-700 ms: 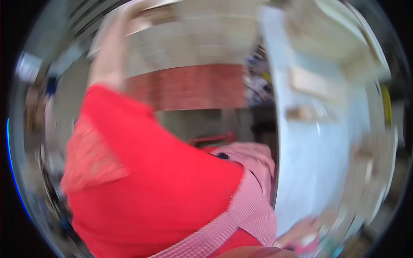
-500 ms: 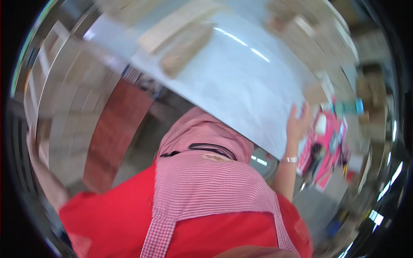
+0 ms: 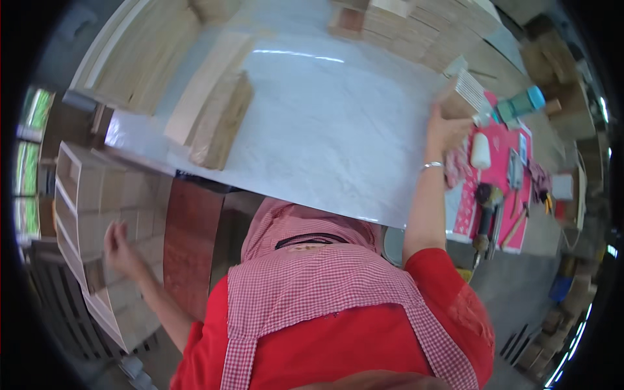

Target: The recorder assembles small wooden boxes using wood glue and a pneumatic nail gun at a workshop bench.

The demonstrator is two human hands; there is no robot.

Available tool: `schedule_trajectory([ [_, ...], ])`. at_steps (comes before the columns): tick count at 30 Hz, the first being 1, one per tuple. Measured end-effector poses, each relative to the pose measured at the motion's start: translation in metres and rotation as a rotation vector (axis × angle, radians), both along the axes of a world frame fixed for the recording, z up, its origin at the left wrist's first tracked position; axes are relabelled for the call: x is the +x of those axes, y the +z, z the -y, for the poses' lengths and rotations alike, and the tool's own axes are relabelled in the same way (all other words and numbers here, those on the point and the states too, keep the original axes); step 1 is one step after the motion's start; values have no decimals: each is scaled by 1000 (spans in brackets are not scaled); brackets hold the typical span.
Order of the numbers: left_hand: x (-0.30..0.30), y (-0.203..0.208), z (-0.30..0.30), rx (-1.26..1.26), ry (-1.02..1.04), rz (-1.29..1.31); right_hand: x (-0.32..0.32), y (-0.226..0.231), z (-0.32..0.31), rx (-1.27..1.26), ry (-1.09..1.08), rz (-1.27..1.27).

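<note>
My right hand (image 3: 446, 132) reaches over the right end of the white tabletop (image 3: 325, 140). Its fingers and thumb close round the near end of a light wooden block (image 3: 461, 97) with a striped face. A crumpled pink cloth (image 3: 457, 166) lies just below that wrist. Out to the left, my left hand (image 3: 121, 250) hangs in the air in front of stacked pale wooden boxes (image 3: 130, 208). It looks loosely open and holds nothing, though its fingers are a little blurred.
Long wooden pieces (image 3: 221, 123) lie at the table's left, beside a large wooden panel (image 3: 143, 55). Wooden blocks (image 3: 416, 32) are stacked at the back. A pink mat (image 3: 500, 140) on the right bears a white roll, a power tool (image 3: 484, 221) and a teal bottle (image 3: 520, 104).
My right hand has gone from spread fingers over the table edge to a grip on the striped block. My left hand has swung inward, and the view has turned.
</note>
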State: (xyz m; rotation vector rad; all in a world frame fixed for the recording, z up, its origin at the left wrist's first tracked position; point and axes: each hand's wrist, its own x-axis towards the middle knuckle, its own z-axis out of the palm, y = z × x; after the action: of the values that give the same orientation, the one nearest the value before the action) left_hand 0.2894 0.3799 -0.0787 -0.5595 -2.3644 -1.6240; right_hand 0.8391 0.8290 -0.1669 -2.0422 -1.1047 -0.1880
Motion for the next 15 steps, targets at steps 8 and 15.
schedule_trajectory([
  [8, 66, 31, -192, 46, -458, 29, 38, 7, 23, 204, 83, -29],
  [15, -1, -20, -333, -117, -549, 88, -5, 16, 102, 180, 417, -44],
])
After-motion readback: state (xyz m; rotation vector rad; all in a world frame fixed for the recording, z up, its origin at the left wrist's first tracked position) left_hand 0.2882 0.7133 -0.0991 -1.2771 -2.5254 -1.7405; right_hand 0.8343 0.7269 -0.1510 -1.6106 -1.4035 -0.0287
